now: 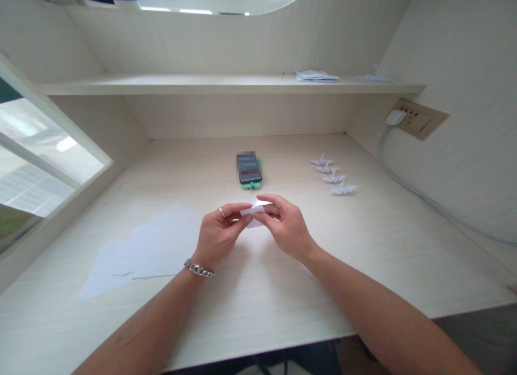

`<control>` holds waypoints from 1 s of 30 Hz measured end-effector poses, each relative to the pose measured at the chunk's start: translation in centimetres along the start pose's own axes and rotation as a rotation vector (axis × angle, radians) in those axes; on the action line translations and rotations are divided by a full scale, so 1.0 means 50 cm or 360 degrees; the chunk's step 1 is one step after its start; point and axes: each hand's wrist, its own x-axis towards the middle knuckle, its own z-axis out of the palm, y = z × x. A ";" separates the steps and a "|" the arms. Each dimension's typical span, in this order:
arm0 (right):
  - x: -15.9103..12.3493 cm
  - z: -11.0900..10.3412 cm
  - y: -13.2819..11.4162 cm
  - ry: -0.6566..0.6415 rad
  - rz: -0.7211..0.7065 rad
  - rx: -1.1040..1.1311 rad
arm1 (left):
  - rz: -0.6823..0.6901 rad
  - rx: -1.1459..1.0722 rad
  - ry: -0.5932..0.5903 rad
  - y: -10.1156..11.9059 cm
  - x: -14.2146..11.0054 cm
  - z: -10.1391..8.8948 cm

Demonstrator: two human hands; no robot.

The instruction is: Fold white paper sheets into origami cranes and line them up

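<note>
Between my two hands is a small folded piece of white paper (255, 223), held just above the desk. My left hand (220, 229), with a ring and a chain bracelet, pinches its left side between thumb and fingers. On the other side my right hand (288, 227) grips the paper with thumb and fingers, its index finger lifted over the top edge. The fingers hide part of the folds. Directly beyond the hands lies a phone (249, 170) with a green edge or case, its screen blurred.
Several folded paper cranes (343, 188) stand in a row at the right. Loose white sheets (149, 245) lie at the left. A shelf (181, 85) crosses the back, bearing folded papers (317, 76). A charger cable (428, 202) runs from the wall socket (422, 119) along the right.
</note>
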 end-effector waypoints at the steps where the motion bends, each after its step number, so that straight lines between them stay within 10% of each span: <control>1: 0.000 0.001 0.001 0.0029 0.0007 0.0007 | -0.0003 -0.0007 0.0026 -0.003 0.000 0.000; 30: 0.008 0.005 -0.001 0.0096 0.0081 0.0082 | 0.0120 0.0084 0.0049 -0.021 -0.002 0.008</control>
